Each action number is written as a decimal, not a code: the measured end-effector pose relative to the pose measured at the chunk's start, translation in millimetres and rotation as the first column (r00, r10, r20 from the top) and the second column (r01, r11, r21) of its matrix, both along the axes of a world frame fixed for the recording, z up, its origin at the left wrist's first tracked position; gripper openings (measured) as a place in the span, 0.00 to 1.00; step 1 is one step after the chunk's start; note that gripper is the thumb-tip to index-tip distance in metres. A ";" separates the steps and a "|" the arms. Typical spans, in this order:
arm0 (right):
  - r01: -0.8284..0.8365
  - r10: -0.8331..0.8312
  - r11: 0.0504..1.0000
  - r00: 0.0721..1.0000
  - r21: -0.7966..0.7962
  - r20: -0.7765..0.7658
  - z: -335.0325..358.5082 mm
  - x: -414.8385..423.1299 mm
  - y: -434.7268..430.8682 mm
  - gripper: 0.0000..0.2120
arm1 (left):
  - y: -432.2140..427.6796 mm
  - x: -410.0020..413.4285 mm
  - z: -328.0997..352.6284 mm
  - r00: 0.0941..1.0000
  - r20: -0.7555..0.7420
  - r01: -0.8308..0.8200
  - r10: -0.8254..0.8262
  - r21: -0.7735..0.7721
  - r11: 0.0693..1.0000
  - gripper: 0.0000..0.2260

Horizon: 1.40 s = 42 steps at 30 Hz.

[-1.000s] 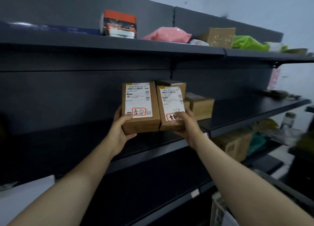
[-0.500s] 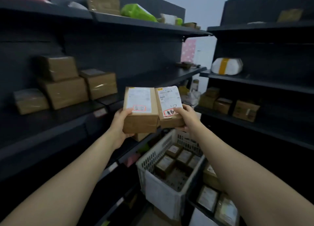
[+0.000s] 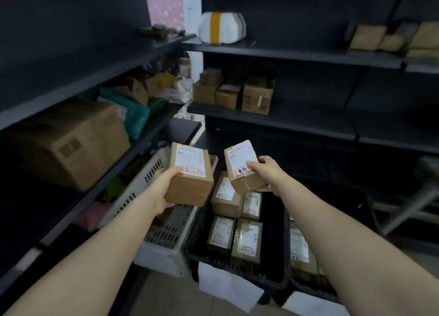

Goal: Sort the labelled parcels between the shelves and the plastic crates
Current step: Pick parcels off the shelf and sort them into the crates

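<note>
My left hand (image 3: pixel 164 187) grips a brown labelled parcel (image 3: pixel 190 180) by its near left corner, above the white plastic crate (image 3: pixel 152 173). My right hand (image 3: pixel 266 170) holds a second labelled parcel (image 3: pixel 241 166), tilted, over the black plastic crate (image 3: pixel 237 265). Both labels carry a red-ringed handwritten mark. The two parcels are apart, with a gap between them. Several labelled parcels (image 3: pixel 225 197) lie flat in the black crate below. Another dark crate (image 3: pixel 306 280) with parcels sits further right, partly hidden by my right forearm.
Dark shelves run along the left and the back wall. A large cardboard box (image 3: pixel 71 142) sits on the left shelf. Small boxes (image 3: pixel 232 93) stand on the back middle shelf, a white bundle with yellow tape (image 3: pixel 222 28) above them. A metal frame (image 3: pixel 413 201) stands at right.
My view has swung right and down from the shelves to the crates on the floor. The two parcels, held side by side before, have been drawn apart and lowered over the crates.
</note>
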State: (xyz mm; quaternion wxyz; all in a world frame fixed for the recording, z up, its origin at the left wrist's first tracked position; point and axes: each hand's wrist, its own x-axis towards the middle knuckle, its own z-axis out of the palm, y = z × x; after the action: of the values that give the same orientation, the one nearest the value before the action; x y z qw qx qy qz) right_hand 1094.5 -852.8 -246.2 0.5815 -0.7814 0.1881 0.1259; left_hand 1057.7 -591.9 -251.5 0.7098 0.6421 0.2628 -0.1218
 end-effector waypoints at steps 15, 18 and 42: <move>0.306 -0.342 0.910 0.936 -0.280 -0.086 -122.2 80.5 -25.3 0.27 | -39.7 141.1 -112.7 0.970 -0.079 0.233 -0.228 0.064 0.970 0.27; 0.375 -0.406 0.880 0.912 -0.293 -0.052 -135.4 73.4 -40.2 0.27 | -63.9 142.4 -135.3 0.941 -0.105 0.330 -0.323 0.055 0.942 0.26; 0.125 -0.151 0.971 0.982 -0.206 -0.115 -238.0 -6.3 -79.8 0.29 | -103.1 19.5 -262.7 0.880 -0.397 0.313 -0.260 0.075 0.947 0.30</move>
State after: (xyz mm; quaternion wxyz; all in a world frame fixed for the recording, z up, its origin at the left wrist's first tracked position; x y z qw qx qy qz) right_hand 1088.2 -932.7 -484.2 0.4950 -0.8104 0.2909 0.1164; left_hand 1077.1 -694.9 -514.2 0.5732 0.6851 0.3055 -0.3299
